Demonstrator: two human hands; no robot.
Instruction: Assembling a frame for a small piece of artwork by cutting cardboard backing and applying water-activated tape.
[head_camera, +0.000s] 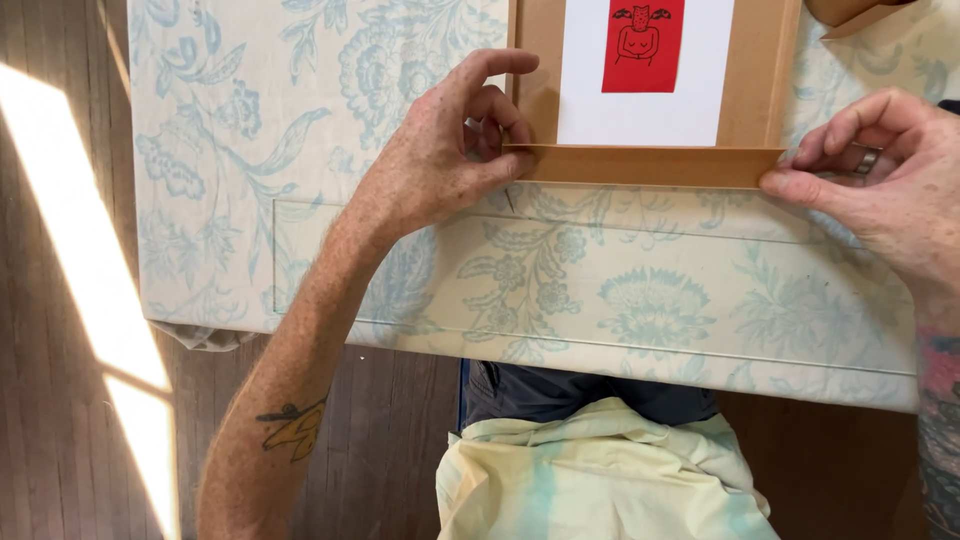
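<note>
Pinching the near flap of a flat brown cardboard mailer (650, 165) from both ends, the person's two bare hands work at the far side of a table. The left hand (440, 160) has its thumb pressed along the front of the folded flap at the left corner while the curled fingers (495, 105) bear on the cardboard behind it, so the corner is nipped between thumb and fingers. The right hand (890, 180) does the same at the right corner: thumb tip laid on the end of the flap, fingers bent above it, a ring on one finger

The flap stands folded up along the near edge of the mailer, a narrow brown strip running between the two hands. Inside the mailer lies a white rectangular sheet of paper (645, 95), and on it a red rectangular print with a black line drawing (642, 45), both upright in view and partly cut off by the top of the frame. The mailer rests on a pale cloth with a blue floral pattern (620, 290) that covers the table. Below the table edge a dark wooden plank floor (60, 400) shows, with a band of sunlight across it, and the person's lap in a pale yellow-green garment (600, 470) sits close to the table
</note>
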